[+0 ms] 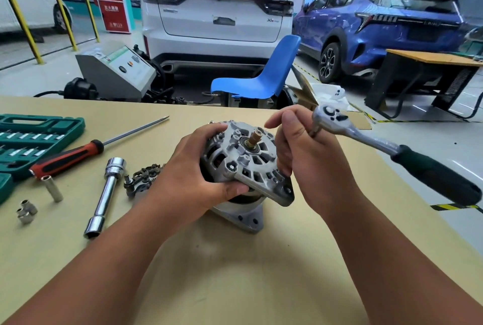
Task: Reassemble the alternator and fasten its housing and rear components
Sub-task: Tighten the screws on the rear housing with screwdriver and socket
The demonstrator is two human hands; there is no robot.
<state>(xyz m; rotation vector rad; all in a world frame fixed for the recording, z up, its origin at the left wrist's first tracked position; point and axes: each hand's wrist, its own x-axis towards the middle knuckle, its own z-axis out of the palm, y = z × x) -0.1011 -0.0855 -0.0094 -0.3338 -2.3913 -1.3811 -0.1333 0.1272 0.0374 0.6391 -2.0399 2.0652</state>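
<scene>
Workbench (235,272); alternator (243,157) well inside far edge

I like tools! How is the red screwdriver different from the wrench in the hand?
The screwdriver lies on the table; the wrench is held by the right hand. Screwdriver handle red and black; wrench handle dark green. Screwdriver tip thin; wrench head round. Both have metal shafts.

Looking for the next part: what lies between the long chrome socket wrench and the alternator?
In the head view, a dark finned part lies on the table there, partly hidden by the left hand gripping the alternator.
</scene>
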